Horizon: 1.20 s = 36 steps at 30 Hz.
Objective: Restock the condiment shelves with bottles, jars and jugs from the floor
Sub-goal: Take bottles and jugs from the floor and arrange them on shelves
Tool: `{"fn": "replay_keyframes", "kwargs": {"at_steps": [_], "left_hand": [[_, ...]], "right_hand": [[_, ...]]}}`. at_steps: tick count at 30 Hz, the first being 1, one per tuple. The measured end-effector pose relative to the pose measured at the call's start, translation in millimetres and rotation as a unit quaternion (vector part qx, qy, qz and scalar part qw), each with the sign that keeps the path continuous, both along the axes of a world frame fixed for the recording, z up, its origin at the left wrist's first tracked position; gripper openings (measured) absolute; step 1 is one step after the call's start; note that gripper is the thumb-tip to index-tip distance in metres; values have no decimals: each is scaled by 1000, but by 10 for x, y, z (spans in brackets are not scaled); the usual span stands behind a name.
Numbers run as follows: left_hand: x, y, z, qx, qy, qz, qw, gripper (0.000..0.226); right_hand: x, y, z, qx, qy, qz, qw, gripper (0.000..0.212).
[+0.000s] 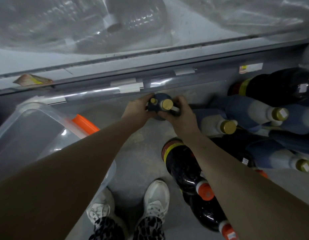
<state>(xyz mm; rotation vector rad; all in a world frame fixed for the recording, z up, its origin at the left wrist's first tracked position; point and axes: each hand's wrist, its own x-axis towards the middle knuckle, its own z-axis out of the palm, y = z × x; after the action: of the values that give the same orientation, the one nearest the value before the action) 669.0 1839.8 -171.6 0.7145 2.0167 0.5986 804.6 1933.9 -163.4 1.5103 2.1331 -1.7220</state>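
A dark blue jug [159, 99] with two gold caps stands upright on the concrete floor just below the shelf edge [101, 91]. My left hand [138, 108] grips its left side and my right hand [180, 112] is curled round its handle on the right. To the right, several blue-and-white bottles with gold caps [228, 126] lie piled on their sides. Dark bottles with orange caps [204, 191] lie under my right forearm, and another dark bottle [278, 87] lies at the far right.
A clear plastic bin with an orange handle [84, 123] sits at the left on the floor. Plastic-wrapped packs of bottles [113, 23] fill the shelf above. My two white shoes [156, 196] stand on the floor at the bottom.
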Motion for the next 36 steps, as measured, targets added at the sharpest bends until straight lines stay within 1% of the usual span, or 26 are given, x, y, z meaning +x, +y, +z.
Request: {"fn": "replay_keyframes", "kwargs": {"at_steps": [2, 5, 7, 9, 11, 13, 16, 18, 22, 24, 27, 29, 33, 35, 36], "left_hand": [[23, -13, 56, -2, -1, -2, 1000, 54], [52, -43, 217, 18, -22, 27, 999, 38], [41, -46, 317, 40, -31, 37, 998, 33], [0, -44, 489, 51, -34, 29, 998, 32], [-30, -68, 661, 51, -32, -3, 998, 35], [-54, -111, 899, 51, -39, -45, 997, 42], [-71, -163, 1278, 42, -74, -57, 995, 60], [-84, -156, 1589, 36, -79, -69, 994, 75], [-118, -120, 2255, 51, -100, -73, 991, 96], [-119, -130, 2609, 77, -87, -84, 990, 97], [-141, -157, 3113, 121, -10, -98, 988, 90], [-165, -182, 3482, 138, 15, -98, 985, 88], [-184, -216, 4244, 176, -2, -76, 981, 76], [-180, -246, 4696, 200, -19, -60, 978, 78], [-179, -245, 4789, 201, -25, -60, 977, 79]], "right_hand": [[2, 31, 73, 29, 5, -11, 1000, 31], [-24, 41, 259, 78, -37, 53, 995, 28], [18, -15, 363, 90, -53, 53, 993, 28], [75, -42, 545, 94, -38, 36, 994, 29], [136, -47, 719, 89, -13, 30, 995, 27], [154, -22, 989, 82, 6, 22, 996, 28], [147, 27, 1427, 59, 23, 12, 998, 37], [131, 65, 1779, 42, 41, 11, 998, 42], [73, 100, 2547, 48, 64, 26, 996, 44], [49, 116, 2944, 55, 71, 37, 995, 37], [-3, 136, 3496, 44, 78, 48, 995, 24], [-28, 151, 3867, 63, 81, 51, 993, 27], [-79, 177, 4665, 59, 96, 33, 993, 23], [-83, 148, 5125, 69, 103, 32, 992, 24], [-91, 143, 5239, 70, 109, 30, 991, 26]]}}
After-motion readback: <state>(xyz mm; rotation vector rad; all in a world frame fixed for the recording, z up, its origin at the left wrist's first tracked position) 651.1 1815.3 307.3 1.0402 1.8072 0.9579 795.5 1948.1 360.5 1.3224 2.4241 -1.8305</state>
